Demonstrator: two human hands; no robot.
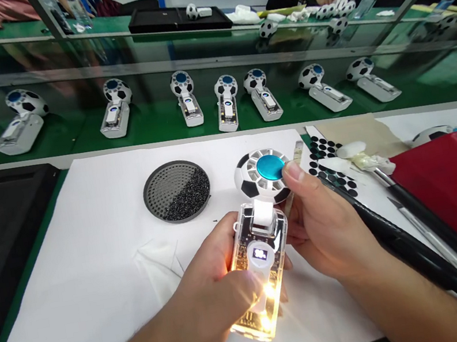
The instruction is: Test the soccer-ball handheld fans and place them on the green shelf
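Ball head (247, 175), dial centre: white, black patches, blue disc (270, 168)
Handheld body (277, 256), 6 o'clock: clear, yellow glow
Round tray (164, 185), 9 o'clock: grey, black granules (189, 196)
Case (456, 197), 3 o'clock: red
Shelf (77, 132), 12 o'clock: green
Paper (80, 277): white

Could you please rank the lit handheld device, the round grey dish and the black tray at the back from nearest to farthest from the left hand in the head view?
From the left hand:
1. Lit handheld device: in its grip.
2. Round grey dish: ahead, slightly left.
3. Black tray: far ahead, near the picture's top.
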